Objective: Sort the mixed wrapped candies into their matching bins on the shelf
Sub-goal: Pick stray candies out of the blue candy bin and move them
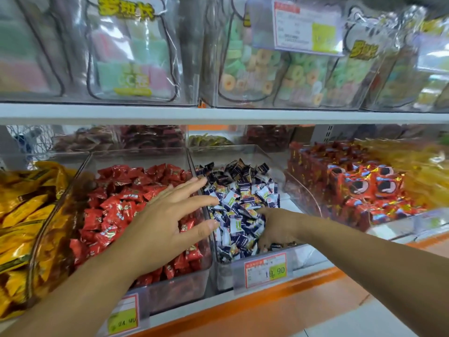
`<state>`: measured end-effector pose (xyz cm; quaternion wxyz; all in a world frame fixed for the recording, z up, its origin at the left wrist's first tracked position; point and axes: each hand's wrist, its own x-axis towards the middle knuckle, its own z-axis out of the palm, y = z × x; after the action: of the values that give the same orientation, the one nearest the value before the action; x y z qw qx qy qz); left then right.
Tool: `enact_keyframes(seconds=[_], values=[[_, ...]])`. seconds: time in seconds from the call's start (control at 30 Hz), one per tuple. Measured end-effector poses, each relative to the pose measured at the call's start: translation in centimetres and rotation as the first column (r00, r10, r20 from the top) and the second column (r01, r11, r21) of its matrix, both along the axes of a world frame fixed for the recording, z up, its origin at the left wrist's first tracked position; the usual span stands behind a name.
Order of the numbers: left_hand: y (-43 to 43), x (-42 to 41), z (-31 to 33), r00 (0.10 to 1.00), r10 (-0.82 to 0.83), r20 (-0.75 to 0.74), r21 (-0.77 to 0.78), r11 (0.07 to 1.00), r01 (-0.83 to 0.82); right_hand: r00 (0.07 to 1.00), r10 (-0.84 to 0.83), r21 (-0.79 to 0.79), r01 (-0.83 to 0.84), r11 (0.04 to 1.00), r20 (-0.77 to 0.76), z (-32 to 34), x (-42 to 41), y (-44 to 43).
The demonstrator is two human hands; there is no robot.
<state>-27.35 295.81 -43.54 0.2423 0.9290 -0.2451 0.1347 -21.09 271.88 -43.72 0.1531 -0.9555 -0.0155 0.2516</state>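
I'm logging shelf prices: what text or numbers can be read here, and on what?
"19.90": right price tag on the blue-and-white candy bin.
"24.90": left price tag on the red candy bin.
Yellow Chinese logo on the upper bags: too blurred.
Upper shelf card, candy wrappers: too small or blurred.

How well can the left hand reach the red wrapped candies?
Probably yes: the left hand is open over the red candies, whose clear bin looks open on top; nothing lies between.

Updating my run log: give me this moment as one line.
phase: sorting | left hand: open, fingers spread over red candies | right hand: buried in blue-white candies, grip hidden
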Motion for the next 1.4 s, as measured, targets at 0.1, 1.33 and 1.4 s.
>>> enact_keyframes(seconds=[0.1, 1.33, 1.4], values=[[0.0, 0.0, 0.0, 0.999, 0.029, 0.019, 0.023, 0.999, -0.03, 0.986, -0.165, 0.239, 0.163, 0.957, -0.011, 0.4, 0.5, -0.6], [0.3, 0.1, -0.1, 0.999, 0.037, -0.017, -0.014, 0.999, -0.037, 0.976, -0.027, 0.11, 0.052, 0.993, -0.216, -0.4, 0.3, -0.2], [0.3, 0.1, -0.1, 0.999, 0.033, -0.019, -0.023, 0.999, -0.033, 0.974, -0.082, 0.214, 0.128, 0.968, -0.211, -0.1, 0.9, -0.4]])
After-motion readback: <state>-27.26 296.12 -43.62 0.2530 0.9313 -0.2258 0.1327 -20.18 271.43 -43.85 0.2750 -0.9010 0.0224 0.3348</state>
